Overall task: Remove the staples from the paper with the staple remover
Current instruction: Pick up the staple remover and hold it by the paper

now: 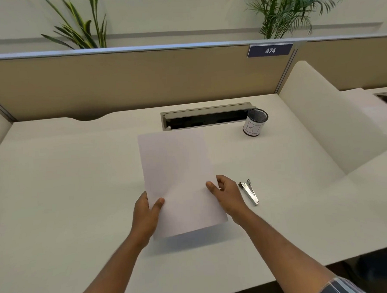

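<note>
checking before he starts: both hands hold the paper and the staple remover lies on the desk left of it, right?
Not quite: the staple remover lies on the desk right of the paper, beside the right hand. The head view shows it. Both hands, including the left hand, do hold the paper.

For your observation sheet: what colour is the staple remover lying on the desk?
Shiny silver metal, seen in the head view.

Colours, cubicle desk
Paper (178,180) plain white; desk (55,187) cream; staple remover (250,191) shiny silver; mesh cup (255,121) black, white label; partition (117,83) tan; number plate (270,50) navy, upper right; sleeve (343,287) plaid, lower right.
</note>
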A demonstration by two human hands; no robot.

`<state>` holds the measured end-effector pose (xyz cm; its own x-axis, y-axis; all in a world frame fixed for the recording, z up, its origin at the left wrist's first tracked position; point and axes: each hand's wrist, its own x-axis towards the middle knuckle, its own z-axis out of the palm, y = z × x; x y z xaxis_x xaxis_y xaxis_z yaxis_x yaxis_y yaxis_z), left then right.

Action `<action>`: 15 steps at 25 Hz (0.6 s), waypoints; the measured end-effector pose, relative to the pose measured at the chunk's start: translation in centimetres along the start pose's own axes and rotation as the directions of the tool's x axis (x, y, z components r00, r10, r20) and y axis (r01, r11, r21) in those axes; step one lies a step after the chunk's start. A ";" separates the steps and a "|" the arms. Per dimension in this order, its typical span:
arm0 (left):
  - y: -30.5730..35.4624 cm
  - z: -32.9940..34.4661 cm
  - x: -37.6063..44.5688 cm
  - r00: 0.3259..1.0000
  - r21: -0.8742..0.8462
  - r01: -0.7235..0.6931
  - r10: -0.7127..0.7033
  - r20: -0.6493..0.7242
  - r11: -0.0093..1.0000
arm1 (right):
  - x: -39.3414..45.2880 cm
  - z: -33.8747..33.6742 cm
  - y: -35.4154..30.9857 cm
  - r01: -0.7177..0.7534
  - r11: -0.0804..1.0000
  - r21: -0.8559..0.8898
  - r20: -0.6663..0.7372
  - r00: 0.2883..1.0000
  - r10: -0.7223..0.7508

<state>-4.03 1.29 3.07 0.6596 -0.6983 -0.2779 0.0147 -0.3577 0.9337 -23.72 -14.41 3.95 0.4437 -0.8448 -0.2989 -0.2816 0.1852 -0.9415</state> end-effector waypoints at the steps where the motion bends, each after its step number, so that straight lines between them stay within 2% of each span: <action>1: -0.3 0.1 0.0 1.000 0.005 0.008 -0.008 -0.006 1.000 | 0.2 -0.6 0.5 -0.006 0.998 -0.056 -0.063 0.998 0.003; 3: -0.8 0.0 -0.3 0.999 -0.004 0.029 -0.029 -0.013 1.000 | 0.6 -2.3 1.8 -0.025 0.976 -0.217 -0.261 0.965 -0.033; 5: -1.1 0.0 -0.6 0.998 -0.028 0.057 -0.057 -0.023 0.998 | 1.2 -4.3 3.8 -0.083 0.896 -0.437 -0.447 0.884 -0.136; 7: -1.4 0.1 -0.9 0.998 -0.051 0.066 -0.067 -0.022 0.997 | 2.1 -5.9 5.5 -0.197 0.788 -0.583 -0.533 0.825 -0.188; 10: -1.4 0.1 -1.3 0.997 -0.063 0.069 -0.070 -0.016 0.996 | 3.6 -7.1 6.0 -0.341 0.661 -0.668 -0.521 0.849 -0.088; 12: -1.4 0.1 -1.4 0.997 -0.064 0.074 -0.075 -0.020 0.995 | 4.4 -7.7 6.3 -0.375 0.602 -0.705 -0.488 0.873 -0.028; 15: -1.3 0.1 -1.5 0.997 -0.059 0.069 -0.071 -0.027 0.996 | 5.2 -8.3 7.2 -0.324 0.619 -0.716 -0.434 0.900 -0.032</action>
<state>-5.15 2.77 2.25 0.6772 -0.6539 -0.3373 0.1049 -0.3680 0.9239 -30.56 -21.62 -3.09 0.0389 -0.9845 -0.1713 -0.9269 0.0285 -0.3742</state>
